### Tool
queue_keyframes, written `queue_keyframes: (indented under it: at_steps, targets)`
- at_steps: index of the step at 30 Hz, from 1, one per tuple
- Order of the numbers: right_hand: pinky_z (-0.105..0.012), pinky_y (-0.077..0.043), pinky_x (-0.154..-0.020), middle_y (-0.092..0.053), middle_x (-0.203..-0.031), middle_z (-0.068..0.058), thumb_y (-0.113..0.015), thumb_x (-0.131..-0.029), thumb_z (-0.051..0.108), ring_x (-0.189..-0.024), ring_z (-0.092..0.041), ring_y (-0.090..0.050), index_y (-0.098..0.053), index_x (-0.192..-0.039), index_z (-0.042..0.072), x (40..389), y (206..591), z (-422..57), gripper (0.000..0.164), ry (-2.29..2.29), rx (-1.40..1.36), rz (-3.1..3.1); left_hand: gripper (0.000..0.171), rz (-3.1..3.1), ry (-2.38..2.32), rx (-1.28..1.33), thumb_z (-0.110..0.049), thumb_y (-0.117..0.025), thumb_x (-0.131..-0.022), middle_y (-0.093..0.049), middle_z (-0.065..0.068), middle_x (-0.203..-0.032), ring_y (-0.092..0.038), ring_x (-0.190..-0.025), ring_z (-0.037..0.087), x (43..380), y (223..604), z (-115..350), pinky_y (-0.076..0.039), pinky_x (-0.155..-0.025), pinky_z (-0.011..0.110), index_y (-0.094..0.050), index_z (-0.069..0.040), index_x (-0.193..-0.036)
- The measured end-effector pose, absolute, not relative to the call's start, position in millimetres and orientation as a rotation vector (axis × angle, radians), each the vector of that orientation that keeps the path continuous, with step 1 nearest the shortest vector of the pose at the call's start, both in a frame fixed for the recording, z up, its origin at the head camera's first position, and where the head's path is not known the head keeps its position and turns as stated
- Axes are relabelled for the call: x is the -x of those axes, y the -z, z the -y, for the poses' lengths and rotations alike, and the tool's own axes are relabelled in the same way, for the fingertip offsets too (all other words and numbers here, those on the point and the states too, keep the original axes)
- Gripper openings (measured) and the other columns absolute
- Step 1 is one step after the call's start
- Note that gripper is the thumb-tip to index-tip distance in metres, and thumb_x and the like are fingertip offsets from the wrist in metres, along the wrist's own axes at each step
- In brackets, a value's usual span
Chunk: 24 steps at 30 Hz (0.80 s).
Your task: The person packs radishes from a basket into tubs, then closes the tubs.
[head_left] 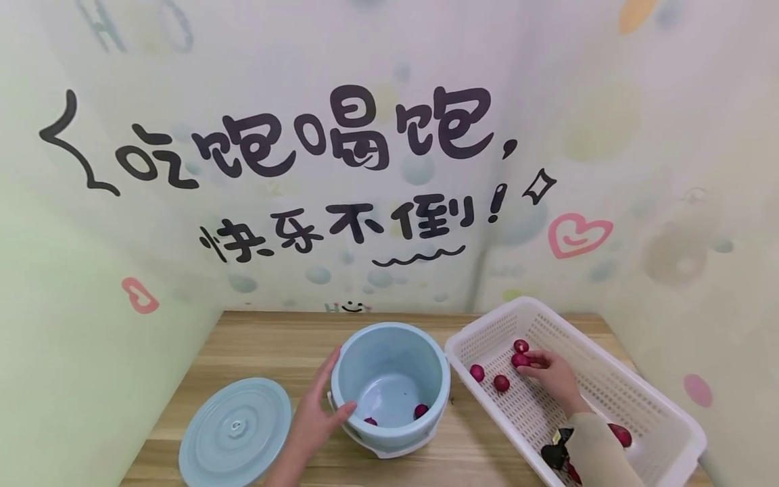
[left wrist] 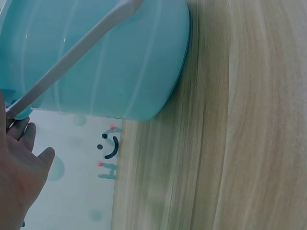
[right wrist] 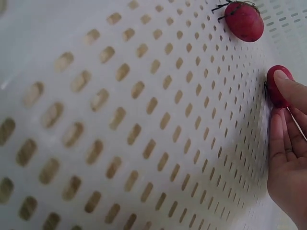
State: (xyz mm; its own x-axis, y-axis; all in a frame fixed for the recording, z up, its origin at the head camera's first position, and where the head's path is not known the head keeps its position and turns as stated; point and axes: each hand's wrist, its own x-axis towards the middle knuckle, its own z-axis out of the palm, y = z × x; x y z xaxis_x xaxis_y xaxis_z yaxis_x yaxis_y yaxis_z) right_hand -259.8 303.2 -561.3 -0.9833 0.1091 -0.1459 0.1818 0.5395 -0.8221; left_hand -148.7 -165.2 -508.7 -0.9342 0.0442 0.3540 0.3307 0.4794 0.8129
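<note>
My right hand [head_left: 552, 379] pinches a small red radish [right wrist: 275, 85] between thumb and fingertips, low inside the white perforated basket [head_left: 654, 406]. Close beside it lies another radish [head_left: 521, 345], with two more, one radish [head_left: 477, 373] and a second radish [head_left: 502, 383], nearer the basket's left side. My left hand [head_left: 313, 416] rests against the left side of the light blue bucket [head_left: 389, 331], thumb at the rim and fingers extended along the outside. Inside the bucket, a radish [head_left: 421, 410] sits at the right and another radish [head_left: 370, 421] shows partly behind the front rim.
A round blue lid [head_left: 237, 429] with a small centre knob lies on the wooden table [head_left: 274, 338] at left. The bucket's pale handle [left wrist: 72, 55] hangs down its side. Another radish [head_left: 621, 435] is behind my right sleeve [head_left: 599, 450]. A printed wall [head_left: 365, 61] stands behind.
</note>
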Motion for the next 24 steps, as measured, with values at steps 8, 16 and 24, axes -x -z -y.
queue_keyframes:
  at_steps: [8,16,24]
  targets:
    - [-0.019,-0.042,-0.076,-0.068,-0.113,-0.016,-0.078,-0.085,0.021,-0.09,-0.01,-0.054,-0.063,-0.121,-0.003,264,560,-301,0.046,1.458,-0.29,-2.671,0.092,2.451,1.442,0.303,-0.032,-0.08,-0.078,-0.037,0.006,-0.161,-0.037,-0.145,0.042,149,509,167,-0.04,-0.106,0.071,-0.033,-0.023,-0.157]
    - [-0.018,-0.044,-0.072,-0.068,-0.113,-0.016,-0.077,-0.087,0.02,-0.089,-0.008,-0.055,-0.061,-0.125,-0.006,262,558,-305,0.049,1.475,-0.335,-2.627,0.091,2.459,1.459,0.306,-0.033,-0.079,-0.078,-0.038,0.009,-0.161,-0.038,-0.144,0.043,148,504,165,-0.038,-0.106,0.072,-0.032,-0.033,-0.156]
    - [-0.022,-0.045,-0.074,-0.062,-0.124,-0.023,-0.074,-0.089,0.025,-0.096,-0.019,-0.055,-0.058,-0.129,-0.004,269,552,-306,0.052,1.449,-0.361,-2.577,0.091,2.448,1.474,0.293,-0.031,-0.079,-0.078,-0.038,0.007,-0.161,-0.038,-0.144,0.042,147,504,165,-0.038,-0.107,0.071,-0.033,-0.029,-0.156]
